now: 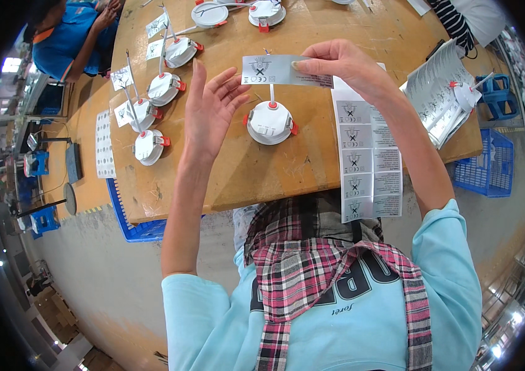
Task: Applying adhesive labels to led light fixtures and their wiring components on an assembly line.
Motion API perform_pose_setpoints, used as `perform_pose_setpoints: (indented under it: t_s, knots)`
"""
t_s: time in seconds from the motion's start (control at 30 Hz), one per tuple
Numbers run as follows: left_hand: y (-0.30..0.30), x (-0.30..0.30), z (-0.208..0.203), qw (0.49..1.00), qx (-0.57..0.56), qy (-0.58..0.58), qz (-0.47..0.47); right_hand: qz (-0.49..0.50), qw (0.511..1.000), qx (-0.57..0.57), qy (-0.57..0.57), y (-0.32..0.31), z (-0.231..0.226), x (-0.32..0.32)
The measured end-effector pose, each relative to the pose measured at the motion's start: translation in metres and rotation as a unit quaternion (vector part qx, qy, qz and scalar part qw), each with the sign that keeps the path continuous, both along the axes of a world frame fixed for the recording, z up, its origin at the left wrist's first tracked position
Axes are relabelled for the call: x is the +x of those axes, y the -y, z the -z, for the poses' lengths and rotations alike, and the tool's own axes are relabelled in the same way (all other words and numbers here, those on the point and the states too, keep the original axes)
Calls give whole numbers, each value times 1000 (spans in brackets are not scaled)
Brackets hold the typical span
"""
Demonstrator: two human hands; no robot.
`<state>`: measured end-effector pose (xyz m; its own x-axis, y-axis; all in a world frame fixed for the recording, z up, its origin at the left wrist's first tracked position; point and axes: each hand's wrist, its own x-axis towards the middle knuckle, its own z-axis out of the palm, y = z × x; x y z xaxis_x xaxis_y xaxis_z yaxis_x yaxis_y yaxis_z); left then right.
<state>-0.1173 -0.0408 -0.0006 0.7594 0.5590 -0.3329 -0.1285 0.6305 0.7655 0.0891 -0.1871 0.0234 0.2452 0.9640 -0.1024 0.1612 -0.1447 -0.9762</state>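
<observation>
My right hand (343, 65) pinches a silver printed label (275, 69) by its right end, thumb on top. Open and empty, my left hand (210, 111) is raised close to the label's left end, fingers apart. Beneath the label, a round white downlight (268, 122) with red-tipped side clips lies on the table, its white cable running up behind the label. A sheet of silver labels (361, 157) lies below my right forearm and hangs over the table's front edge.
Several similar downlights, one nearest at left (149, 147), line the wooden table (225, 179), some with labels on their cables. At right lies a stack of label sheets (442, 93) with a downlight on it. Blue crates (485, 164) stand below. Another person (74, 40) sits at far left.
</observation>
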Motion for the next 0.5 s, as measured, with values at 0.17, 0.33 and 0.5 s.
perform_pose_setpoints:
  t_s: [0.17, 0.33, 0.5]
  knots:
    - [-6, 16, -9, 992, 80, -41, 87, -10, 1000, 6, 12, -13, 1, -2]
    - [-24, 30, -3, 961, 198, -113, 154, 4, 999, -14, 42, -23, 14, 5]
    - [-23, 32, -2, 966, 169, -111, 161, 4, 998, -45, 54, -25, 21, 8]
